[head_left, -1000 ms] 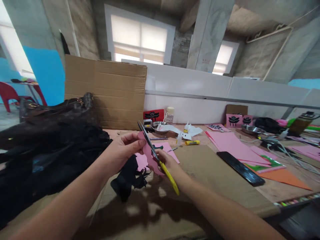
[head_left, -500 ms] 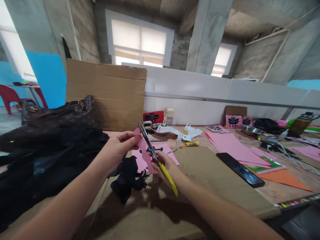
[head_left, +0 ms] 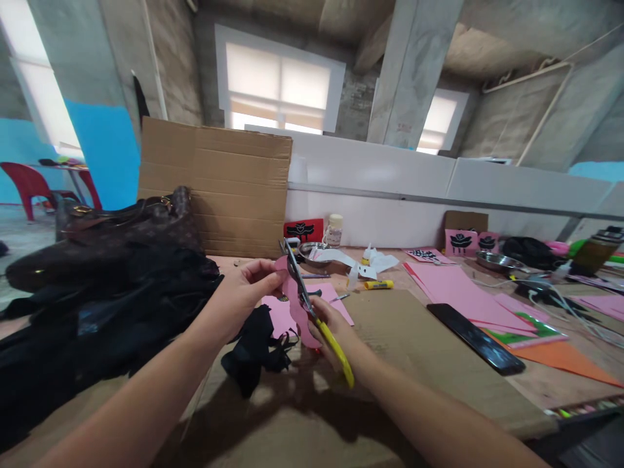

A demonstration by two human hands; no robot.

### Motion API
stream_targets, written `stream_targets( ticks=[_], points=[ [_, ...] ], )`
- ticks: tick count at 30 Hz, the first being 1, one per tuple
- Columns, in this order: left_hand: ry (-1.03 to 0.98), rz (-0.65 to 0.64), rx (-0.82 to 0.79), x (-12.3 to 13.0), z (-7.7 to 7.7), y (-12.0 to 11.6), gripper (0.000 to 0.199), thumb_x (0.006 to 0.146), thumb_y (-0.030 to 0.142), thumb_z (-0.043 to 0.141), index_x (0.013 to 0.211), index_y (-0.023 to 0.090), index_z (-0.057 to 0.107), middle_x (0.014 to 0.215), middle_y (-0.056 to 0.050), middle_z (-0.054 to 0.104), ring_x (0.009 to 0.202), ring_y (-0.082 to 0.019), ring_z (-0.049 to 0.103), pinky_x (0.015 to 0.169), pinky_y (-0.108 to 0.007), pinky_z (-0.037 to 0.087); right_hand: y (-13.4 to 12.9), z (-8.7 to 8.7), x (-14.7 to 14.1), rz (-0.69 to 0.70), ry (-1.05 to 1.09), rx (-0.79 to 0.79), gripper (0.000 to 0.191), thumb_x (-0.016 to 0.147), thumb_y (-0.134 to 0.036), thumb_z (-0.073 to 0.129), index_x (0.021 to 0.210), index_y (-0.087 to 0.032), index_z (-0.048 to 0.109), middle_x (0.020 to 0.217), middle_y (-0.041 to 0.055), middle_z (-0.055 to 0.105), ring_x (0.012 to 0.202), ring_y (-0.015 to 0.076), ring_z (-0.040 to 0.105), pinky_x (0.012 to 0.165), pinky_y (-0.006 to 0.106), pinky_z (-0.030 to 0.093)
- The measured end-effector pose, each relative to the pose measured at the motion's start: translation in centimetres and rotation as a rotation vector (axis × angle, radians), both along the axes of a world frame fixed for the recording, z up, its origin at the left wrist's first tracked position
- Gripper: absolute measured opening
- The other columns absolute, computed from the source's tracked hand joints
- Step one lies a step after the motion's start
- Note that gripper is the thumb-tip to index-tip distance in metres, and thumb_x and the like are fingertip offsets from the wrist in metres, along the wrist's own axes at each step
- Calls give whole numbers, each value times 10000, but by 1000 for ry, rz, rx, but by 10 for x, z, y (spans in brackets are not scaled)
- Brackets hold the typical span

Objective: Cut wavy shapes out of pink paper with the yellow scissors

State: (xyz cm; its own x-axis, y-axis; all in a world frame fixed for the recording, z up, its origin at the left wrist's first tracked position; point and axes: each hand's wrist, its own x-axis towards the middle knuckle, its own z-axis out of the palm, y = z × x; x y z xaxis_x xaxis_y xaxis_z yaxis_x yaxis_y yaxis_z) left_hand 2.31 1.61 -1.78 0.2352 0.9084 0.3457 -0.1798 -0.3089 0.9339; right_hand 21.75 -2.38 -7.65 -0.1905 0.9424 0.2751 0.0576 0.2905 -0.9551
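Note:
My left hand (head_left: pixel 258 286) pinches the upper end of a wavy-edged strip of pink paper (head_left: pixel 298 305). Yellow-handled scissors (head_left: pixel 336 351) are gripped in my right hand (head_left: pixel 331 322), with their metal blades pointing up and away beside the strip's top end. Part of the strip lies behind the blades, so I cannot tell exactly where they meet the paper. Beneath the hands, a pink sheet (head_left: pixel 336 302) with a dark shape on it lies on the cardboard mat (head_left: pixel 390 338). Crumpled black scraps (head_left: pixel 248 351) lie just below my left hand.
A dark handbag (head_left: pixel 131 227) and black cloth (head_left: pixel 146 299) fill the left side. Upright cardboard (head_left: pixel 214 188) stands behind. To the right are a phone (head_left: pixel 475 338), pink sheets (head_left: pixel 458 296), a yellow glue stick (head_left: pixel 378 285) and metal bowls (head_left: pixel 497 261).
The view has shifted slightly, so everything sits a little further right. The scissor blades look more nearly closed, and the strip's lower end hangs freer of my right fingers.

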Motion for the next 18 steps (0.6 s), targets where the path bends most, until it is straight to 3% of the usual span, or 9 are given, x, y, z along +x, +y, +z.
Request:
stream_targets(
  ticks=[7,13,18],
  points=[
    [-7,24,31,-3,2,-1,463,686,605,949,909,216,834,886,-53,801,798,-204,701,770,-310,578,-14,7,-2,0,-28,-1,380,836,-436,795,1143,-250,673,819,-14,589,666,152,528,582,260,458],
    [5,44,57,-1,7,-7,471,694,641,933,854,212,823,844,-48,782,773,-198,672,748,-301,557,-5,-2,-7,10,-23,-16,338,847,-514,782,982,-253,615,741,-25,576,565,136,491,499,252,407],
    [35,61,52,-1,7,-6,509,677,665,929,872,206,824,832,-54,773,755,-206,668,722,-309,556,-4,-4,-2,4,-56,22,354,844,-513,788,1045,-256,649,773,-9,591,618,158,524,527,264,427]
  ],
)
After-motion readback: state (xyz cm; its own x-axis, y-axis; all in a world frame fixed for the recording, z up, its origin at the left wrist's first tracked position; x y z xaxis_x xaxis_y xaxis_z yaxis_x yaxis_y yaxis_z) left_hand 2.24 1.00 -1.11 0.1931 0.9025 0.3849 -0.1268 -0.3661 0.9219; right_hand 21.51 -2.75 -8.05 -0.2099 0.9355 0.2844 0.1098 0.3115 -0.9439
